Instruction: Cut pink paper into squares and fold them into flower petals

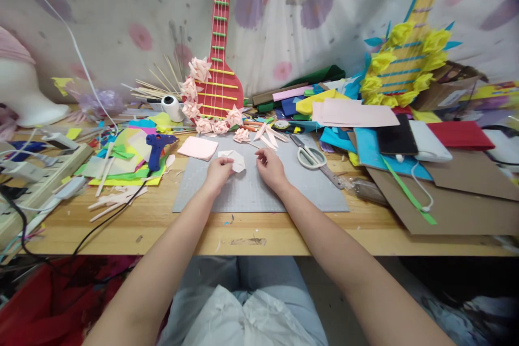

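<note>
Hands meet over the grey cutting mat [259, 194] mid-desk: the left hand [219, 172] pinches a pale pink folded paper piece [234, 160]. The right hand [271, 166], fingers curled and holding nothing, sits at its three o'clock; scissors [311, 157] lie beyond.

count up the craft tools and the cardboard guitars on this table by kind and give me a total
Cardboard guitars: 2, red guitar and yellow-flowered guitar
Scissors: 1
Glue gun: 1
Cutting mat: 1, under the left hand and right hand
Total: 5
</note>
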{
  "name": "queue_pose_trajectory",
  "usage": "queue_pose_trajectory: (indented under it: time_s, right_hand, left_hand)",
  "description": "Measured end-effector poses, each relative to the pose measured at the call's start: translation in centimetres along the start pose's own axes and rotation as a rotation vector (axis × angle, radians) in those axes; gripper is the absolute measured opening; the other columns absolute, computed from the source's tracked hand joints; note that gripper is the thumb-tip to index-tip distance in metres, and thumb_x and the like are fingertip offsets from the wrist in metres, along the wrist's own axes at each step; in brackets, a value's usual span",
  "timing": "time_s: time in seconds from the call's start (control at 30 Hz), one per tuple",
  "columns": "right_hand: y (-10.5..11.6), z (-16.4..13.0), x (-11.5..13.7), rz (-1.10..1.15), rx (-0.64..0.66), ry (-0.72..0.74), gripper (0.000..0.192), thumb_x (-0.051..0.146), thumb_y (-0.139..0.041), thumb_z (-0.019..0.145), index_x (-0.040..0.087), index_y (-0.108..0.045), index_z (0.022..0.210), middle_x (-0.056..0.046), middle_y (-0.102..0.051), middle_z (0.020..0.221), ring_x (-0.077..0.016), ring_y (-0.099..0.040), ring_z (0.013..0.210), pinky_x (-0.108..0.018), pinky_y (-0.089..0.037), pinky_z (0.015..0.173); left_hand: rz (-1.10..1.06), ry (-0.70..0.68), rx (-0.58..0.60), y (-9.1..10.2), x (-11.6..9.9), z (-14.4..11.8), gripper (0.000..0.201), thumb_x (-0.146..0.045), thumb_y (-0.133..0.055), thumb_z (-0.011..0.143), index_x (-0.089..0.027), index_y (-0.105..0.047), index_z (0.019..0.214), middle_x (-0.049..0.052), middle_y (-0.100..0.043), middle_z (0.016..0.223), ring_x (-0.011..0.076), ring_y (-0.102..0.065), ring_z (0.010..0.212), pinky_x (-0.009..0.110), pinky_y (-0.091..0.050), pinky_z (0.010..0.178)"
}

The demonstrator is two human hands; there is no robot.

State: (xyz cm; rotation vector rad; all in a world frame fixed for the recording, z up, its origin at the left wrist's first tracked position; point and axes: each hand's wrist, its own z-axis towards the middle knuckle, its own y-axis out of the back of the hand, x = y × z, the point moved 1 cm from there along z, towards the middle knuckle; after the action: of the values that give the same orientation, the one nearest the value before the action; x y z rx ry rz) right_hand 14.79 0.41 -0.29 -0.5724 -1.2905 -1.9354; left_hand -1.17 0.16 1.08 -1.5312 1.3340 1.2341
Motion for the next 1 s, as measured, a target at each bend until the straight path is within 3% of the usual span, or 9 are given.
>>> queue_pose_trajectory:
  time_s: [0.13,0.27,0.33,0.47,0.57,0.63,0.8,1.0]
  right_hand:
    - [-0.3,-0.4,0.7,-0.039,0.102,0.156,0.036,0.008,-0.042,0.068,0.019,-0.052,0.1,-0.004,-0.056,0.092,-0.015,-0.049,0.083,-0.027,-0.04,0.075]
    - [-0.6,-0.6,1.0,-0.084,0.173,0.189,0.04,0.005,-0.042,0.067,0.019,-0.052,0.104,-0.004,-0.058,0.095,-0.0169,-0.047,0.091,-0.029,-0.038,0.08]
    - [-0.8,-0.5,1.0,-0.099,0.182,0.156,0.038,0.005,-0.043,0.069,0.02,-0.052,0.103,-0.003,-0.06,0.091,-0.0173,-0.047,0.089,-0.029,-0.039,0.079]
    - [-0.9,-0.4,0.9,-0.114,0.188,0.115,0.032,0.008,-0.045,0.072,0.021,-0.053,0.1,-0.001,-0.061,0.086,-0.017,-0.048,0.087,-0.028,-0.038,0.075]
    - [-0.9,-0.4,1.0,-0.125,0.203,0.105,0.032,0.009,-0.047,0.072,0.021,-0.053,0.101,-0.001,-0.062,0.084,-0.0165,-0.049,0.086,-0.028,-0.038,0.075]
    - [-0.9,-0.5,1.0,-0.123,0.213,0.103,0.031,0.01,-0.048,0.073,0.021,-0.053,0.101,-0.001,-0.062,0.084,-0.0163,-0.049,0.085,-0.028,-0.038,0.075]
    - [-0.7,-0.5,1.0,-0.04,0.202,0.11,0.031,0.013,-0.049,0.072,0.021,-0.051,0.102,0.0,-0.063,0.084,-0.0152,-0.05,0.081,-0.027,-0.038,0.074]
    - [-0.5,-0.1,0.5,0.069,0.007,-0.051,0.039,0.004,-0.037,0.065,0.019,-0.048,0.099,0.001,-0.063,0.08,-0.0129,-0.052,0.075,-0.026,-0.039,0.07]
  left_hand:
    - [-0.117,0.071,0.063,-1.1,-0.6,-0.7,0.028,0.003,-0.051,0.055,-0.012,-0.055,0.079,0.003,-0.062,0.066,0.0116,-0.062,0.063,0.026,-0.05,0.071]
    - [0.078,0.024,0.126,-1.1,-0.1,-0.3,0.037,-0.001,-0.056,0.059,-0.011,-0.053,0.095,0.003,-0.061,0.07,0.0124,-0.062,0.064,0.027,-0.05,0.07]
    - [0.336,-0.087,0.123,-0.5,0.0,-0.1,0.039,-0.006,-0.058,0.061,-0.013,-0.053,0.1,0.005,-0.06,0.081,0.0151,-0.062,0.071,0.03,-0.049,0.072]
    - [0.874,-0.487,-0.068,0.5,-0.8,-1.0,0.047,-0.013,-0.06,0.062,-0.022,-0.053,0.108,0.01,-0.047,0.113,0.0229,-0.051,0.104,0.034,-0.042,0.088]
    - [0.984,-0.674,0.019,0.4,-1.0,-1.8,0.047,-0.012,-0.057,0.065,-0.025,-0.052,0.11,0.006,-0.05,0.113,0.0223,-0.043,0.11,0.034,-0.037,0.092]
    - [0.968,-0.684,0.087,0.0,-0.7,-1.8,0.041,-0.015,-0.056,0.069,-0.024,-0.053,0.109,0.004,-0.059,0.1,0.0215,-0.046,0.102,0.033,-0.038,0.088]
    - [0.918,-0.62,0.035,-0.6,0.3,-0.9,0.024,-0.026,-0.051,0.076,-0.022,-0.059,0.099,0.003,-0.065,0.082,0.0211,-0.049,0.092,0.031,-0.039,0.079]
    - [0.869,-0.566,0.004,-0.7,0.4,-0.5,0.023,-0.025,-0.052,0.075,-0.022,-0.06,0.096,0.002,-0.065,0.081,0.0193,-0.052,0.088,0.03,-0.04,0.077]
